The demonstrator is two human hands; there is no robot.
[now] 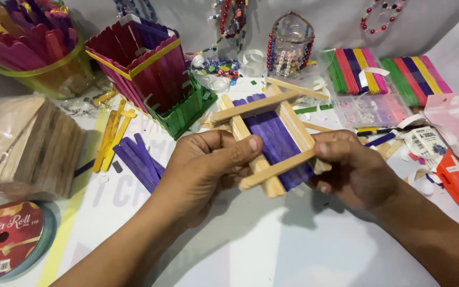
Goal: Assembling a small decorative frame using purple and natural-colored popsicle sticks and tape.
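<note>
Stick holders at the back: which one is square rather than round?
The pink-walled holder with yellow band and green base; the other, far left, is a round tub of sticks.

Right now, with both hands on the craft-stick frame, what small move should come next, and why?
Probably press the lower natural cross stick down flat. The left hand pinches the craft-stick frame with its thumb on the left rail, the right hand grips that stick's right end, and the stick sits slanted across the purple sticks, unlike the upper cross stick.
</note>
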